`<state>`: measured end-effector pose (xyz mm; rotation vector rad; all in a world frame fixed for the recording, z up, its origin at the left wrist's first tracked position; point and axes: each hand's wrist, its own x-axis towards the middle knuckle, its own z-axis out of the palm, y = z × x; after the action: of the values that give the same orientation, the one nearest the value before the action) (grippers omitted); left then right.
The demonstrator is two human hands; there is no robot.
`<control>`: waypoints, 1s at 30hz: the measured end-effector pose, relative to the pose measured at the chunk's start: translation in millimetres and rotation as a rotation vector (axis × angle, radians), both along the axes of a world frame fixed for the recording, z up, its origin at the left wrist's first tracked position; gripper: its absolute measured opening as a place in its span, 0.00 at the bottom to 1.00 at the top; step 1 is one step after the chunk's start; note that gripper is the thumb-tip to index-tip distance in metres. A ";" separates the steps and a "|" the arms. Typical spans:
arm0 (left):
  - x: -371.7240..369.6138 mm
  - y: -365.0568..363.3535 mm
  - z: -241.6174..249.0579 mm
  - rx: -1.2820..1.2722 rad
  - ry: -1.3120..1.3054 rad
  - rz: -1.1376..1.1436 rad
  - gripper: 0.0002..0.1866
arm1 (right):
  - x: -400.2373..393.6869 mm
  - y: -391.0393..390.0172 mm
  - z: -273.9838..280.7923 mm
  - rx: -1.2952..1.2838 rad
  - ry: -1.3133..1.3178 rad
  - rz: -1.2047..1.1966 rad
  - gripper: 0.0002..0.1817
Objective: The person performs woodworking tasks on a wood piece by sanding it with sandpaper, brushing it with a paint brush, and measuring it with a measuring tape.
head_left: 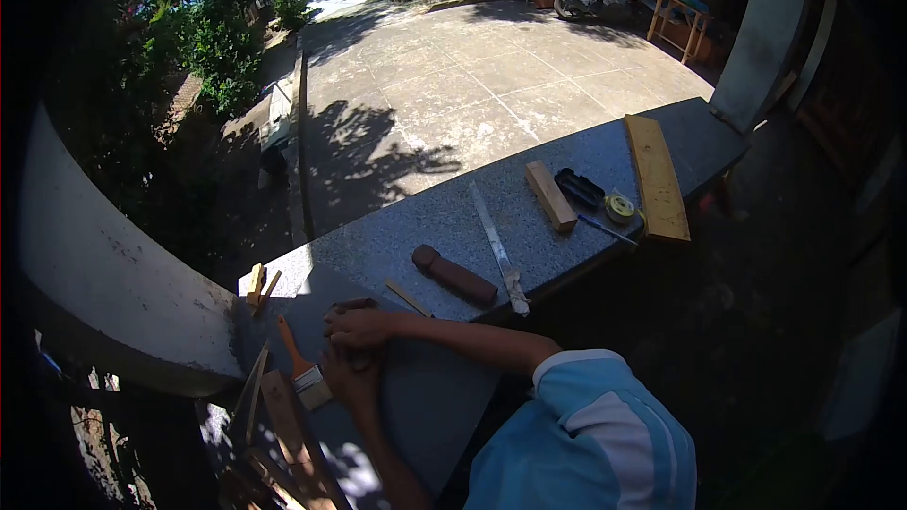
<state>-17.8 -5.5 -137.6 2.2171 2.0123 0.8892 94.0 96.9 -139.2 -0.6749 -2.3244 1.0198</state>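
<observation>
My right hand (pixel 361 329) is closed, with its fingers bent over a small dark brown piece (pixel 355 304) on the grey slab. Just below it and touching it, my left hand (pixel 350 370) is also closed; what its fingers hold is hidden. A paintbrush with an orange handle (pixel 294 348) lies to the left of both hands. To their right are a thin wooden strip (pixel 408 298) and a reddish-brown rounded tool or case (pixel 455 276).
Wood pieces (pixel 288 425) lie at the lower left, small blocks (pixel 257 285) by the pillar (pixel 123 264). Along the speckled counter (pixel 378 241) are a metal ruler (pixel 489 227), wooden block (pixel 550 196), black case (pixel 579 188), tape measure (pixel 620 208), blue pen (pixel 607 230) and board (pixel 658 178).
</observation>
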 end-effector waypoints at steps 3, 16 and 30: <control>3.7 -4.7 2.3 -0.114 0.033 0.084 0.40 | 23.8 26.0 23.3 -0.061 -0.043 0.194 0.20; 4.7 -7.2 -4.0 -0.140 0.077 0.151 0.39 | 14.1 -2.2 13.4 0.484 -0.397 0.129 0.30; -1.9 -3.6 -2.3 -0.097 0.029 0.133 0.34 | 10.6 -11.2 30.6 0.545 -0.425 0.208 0.29</control>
<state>-19.7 -9.1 -139.9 2.0791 2.1884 0.7550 104.6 85.7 -108.6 -0.4627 -2.9140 0.2896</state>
